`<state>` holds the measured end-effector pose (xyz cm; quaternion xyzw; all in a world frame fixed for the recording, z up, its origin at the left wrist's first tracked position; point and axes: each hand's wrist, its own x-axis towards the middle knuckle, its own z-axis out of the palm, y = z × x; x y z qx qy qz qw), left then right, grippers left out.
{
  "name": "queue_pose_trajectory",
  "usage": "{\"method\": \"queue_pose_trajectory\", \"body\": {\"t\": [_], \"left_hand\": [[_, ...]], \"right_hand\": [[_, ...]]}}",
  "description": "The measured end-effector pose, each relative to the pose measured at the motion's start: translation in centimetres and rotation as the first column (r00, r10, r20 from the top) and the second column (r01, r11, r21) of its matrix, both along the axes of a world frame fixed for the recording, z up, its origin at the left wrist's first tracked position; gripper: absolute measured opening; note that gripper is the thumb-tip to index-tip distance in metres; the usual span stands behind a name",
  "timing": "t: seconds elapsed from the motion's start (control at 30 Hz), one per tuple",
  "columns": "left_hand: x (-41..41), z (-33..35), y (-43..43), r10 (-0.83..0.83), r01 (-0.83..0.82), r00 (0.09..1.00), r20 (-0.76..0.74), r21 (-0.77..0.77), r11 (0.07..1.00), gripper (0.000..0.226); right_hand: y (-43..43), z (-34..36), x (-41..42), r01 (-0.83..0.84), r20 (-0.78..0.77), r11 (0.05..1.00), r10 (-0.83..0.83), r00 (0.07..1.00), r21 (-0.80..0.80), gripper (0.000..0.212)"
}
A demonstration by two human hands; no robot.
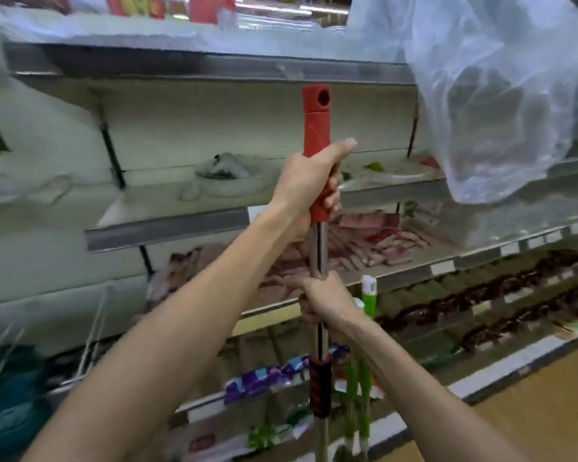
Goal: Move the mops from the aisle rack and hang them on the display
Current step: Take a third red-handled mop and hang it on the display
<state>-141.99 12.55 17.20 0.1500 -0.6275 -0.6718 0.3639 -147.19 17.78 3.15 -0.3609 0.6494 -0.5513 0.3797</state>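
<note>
I hold a mop upright by its pole. Its red handle grip (pixel 317 121) has a hanging hole at the top, and a shiny metal shaft (pixel 319 251) runs down to a black and red collar (pixel 320 385). My left hand (pixel 309 185) is wrapped around the lower part of the red grip. My right hand (pixel 324 303) clasps the metal shaft below it. The mop head is out of view. Two green-handled mops (pixel 367 331) with white caps stand just right of the pole, near the shelving.
Metal store shelves (pixel 167 225) fill the view ahead, holding packaged goods and dark brown items at lower right. A large clear plastic bag (pixel 501 105) hangs at upper right. Wire hooks (pixel 94 328) stick out at lower left. Tan floor (pixel 531 405) lies at lower right.
</note>
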Motion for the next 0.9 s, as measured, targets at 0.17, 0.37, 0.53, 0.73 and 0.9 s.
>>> {"method": "queue_pose_trajectory", "body": {"t": [0.17, 0.37, 0.53, 0.73, 0.9], "left_hand": [[9.5, 0.9, -1.3, 0.224, -0.224, 0.974, -0.021, 0.015, 0.974, 0.038], [22.3, 1.7, -1.2, 0.486, -0.485, 0.872, -0.056, 0.040, 0.874, 0.040], [34.2, 2.1, 0.8, 0.676, -0.674, 0.733, -0.069, 0.059, 0.737, 0.039], [49.3, 2.3, 4.5, 0.824, -0.822, 0.562, -0.075, 0.058, 0.566, 0.034], [61.1, 1.9, 7.8, 0.903, -0.903, 0.419, -0.091, 0.059, 0.425, 0.035]], "right_hand": [[-1.6, 1.8, 8.4, -0.248, -0.050, 0.969, 0.248, 0.967, 0.012, 0.027], [-2.9, 2.6, 20.1, -0.475, -0.114, 0.879, 0.476, 0.872, 0.030, 0.022], [-2.7, 3.1, 31.5, -0.661, -0.128, 0.750, 0.658, 0.742, 0.022, 0.030], [-1.0, 3.4, 46.1, -0.815, -0.175, 0.578, 0.807, 0.564, 0.041, 0.028], [1.2, 3.0, 58.3, -0.885, -0.197, 0.465, 0.869, 0.454, 0.012, 0.012]]}}
